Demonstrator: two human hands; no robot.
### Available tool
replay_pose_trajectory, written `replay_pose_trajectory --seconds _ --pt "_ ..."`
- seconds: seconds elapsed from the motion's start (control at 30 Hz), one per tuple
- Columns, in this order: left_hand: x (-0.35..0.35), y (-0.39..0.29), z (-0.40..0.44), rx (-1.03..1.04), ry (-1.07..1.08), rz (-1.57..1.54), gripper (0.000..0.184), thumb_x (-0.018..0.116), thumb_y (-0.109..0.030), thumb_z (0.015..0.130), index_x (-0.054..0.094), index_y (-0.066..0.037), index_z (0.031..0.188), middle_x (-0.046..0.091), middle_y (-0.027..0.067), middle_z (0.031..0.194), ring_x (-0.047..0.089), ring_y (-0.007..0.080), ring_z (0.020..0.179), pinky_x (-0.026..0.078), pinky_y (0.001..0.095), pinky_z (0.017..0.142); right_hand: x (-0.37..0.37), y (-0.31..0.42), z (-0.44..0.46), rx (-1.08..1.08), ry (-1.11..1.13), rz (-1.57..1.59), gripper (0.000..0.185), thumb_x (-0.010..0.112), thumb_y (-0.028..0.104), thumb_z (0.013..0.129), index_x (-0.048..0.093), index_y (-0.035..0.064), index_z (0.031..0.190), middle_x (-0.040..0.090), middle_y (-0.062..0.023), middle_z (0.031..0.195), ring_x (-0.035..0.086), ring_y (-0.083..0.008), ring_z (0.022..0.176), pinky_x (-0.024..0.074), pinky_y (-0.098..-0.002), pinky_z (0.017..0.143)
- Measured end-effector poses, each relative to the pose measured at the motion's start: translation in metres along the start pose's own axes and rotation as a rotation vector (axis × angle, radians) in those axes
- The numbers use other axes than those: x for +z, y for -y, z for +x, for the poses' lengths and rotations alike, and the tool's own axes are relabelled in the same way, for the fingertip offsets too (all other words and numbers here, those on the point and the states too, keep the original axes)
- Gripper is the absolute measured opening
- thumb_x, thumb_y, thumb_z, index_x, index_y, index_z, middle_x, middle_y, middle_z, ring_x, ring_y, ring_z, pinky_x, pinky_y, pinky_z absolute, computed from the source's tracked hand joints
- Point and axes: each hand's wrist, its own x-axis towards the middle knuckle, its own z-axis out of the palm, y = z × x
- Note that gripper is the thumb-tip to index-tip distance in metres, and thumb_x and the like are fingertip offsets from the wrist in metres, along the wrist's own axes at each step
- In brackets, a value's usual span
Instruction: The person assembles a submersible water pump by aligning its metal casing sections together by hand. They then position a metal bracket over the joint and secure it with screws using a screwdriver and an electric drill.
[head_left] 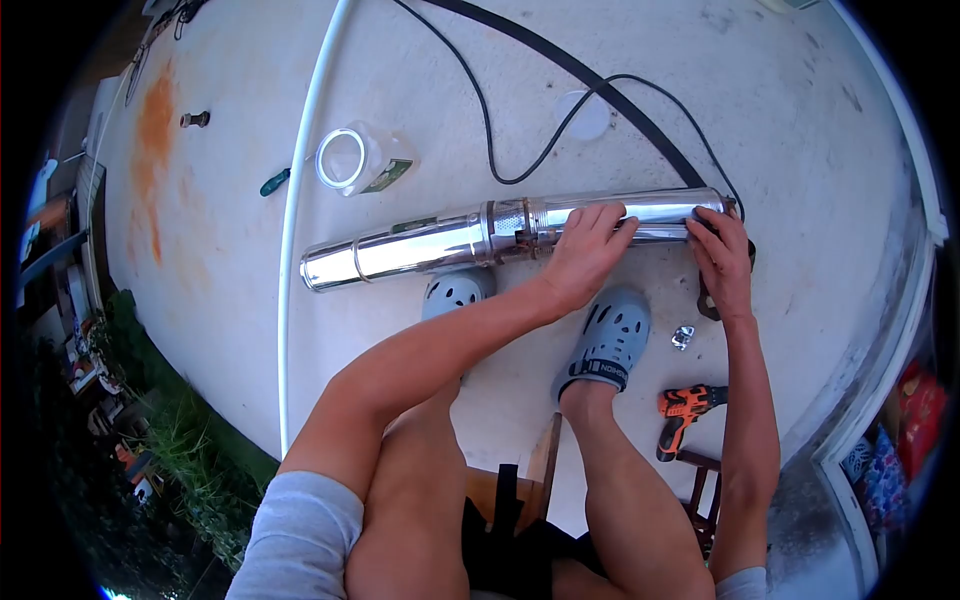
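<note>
A long shiny stainless steel submersible pump (420, 248) lies crosswise on the floor, with a perforated strainer band (509, 218) near its middle. My left hand (588, 250) rests over its right half, fingers curled onto the steel. At its right end, my right hand (722, 260) grips with bent fingers; what the fingertips press on is partly hidden. A dark, thick piece (708, 300) shows beneath that hand, its kind unclear. A black cable (490, 130) and a flat black hose (600, 85) run up to this end.
A clear plastic jar (385, 160), a round translucent lid (583, 115), a green-handled screwdriver (274, 182) and a metal fitting (195, 119) lie beyond the pump. A white pipe (298, 220) crosses the left. Nearby are an orange drill (684, 405) and a small shiny piece (683, 337).
</note>
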Motion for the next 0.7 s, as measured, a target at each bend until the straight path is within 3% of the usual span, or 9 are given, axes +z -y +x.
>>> replay_pose_trajectory --seconds 0.23,0.43,0.7 --pt "0.003 0.008 -0.003 -0.079 -0.064 -0.023 0.044 0.062 0.004 0.082 0.063 -0.001 0.126 0.056 0.019 0.124 0.053 0.0366 0.116 0.043 0.044 0.099 0.002 -0.007 0.015 -0.067 0.015 0.025 0.033 0.074 0.001 0.083 0.074 0.0093 0.116 0.067 -0.0094 0.125 0.06 -0.0307 0.12 0.0414 -0.049 0.114" --pt "0.005 0.009 0.0 -0.062 -0.062 -0.016 0.044 0.062 0.002 0.083 0.062 0.0 0.127 0.055 0.021 0.128 0.052 0.0391 0.122 0.041 0.0482 0.104 0.0 -0.009 0.022 0.077 0.094 0.208 0.035 0.077 0.002 0.079 0.077 0.0104 0.113 0.067 -0.0086 0.128 0.059 -0.0285 0.123 0.0405 -0.0471 0.114" --pt "0.007 0.008 0.001 -0.105 -0.061 0.101 0.051 0.061 0.003 0.083 0.06 0.0 0.133 0.053 0.0287 0.14 0.048 0.0452 0.134 0.036 0.0525 0.113 0.008 -0.013 0.026 0.204 0.136 0.171 0.037 0.074 0.007 0.079 0.079 0.015 0.114 0.066 -0.0045 0.136 0.053 -0.0253 0.135 0.0237 -0.0494 0.125"
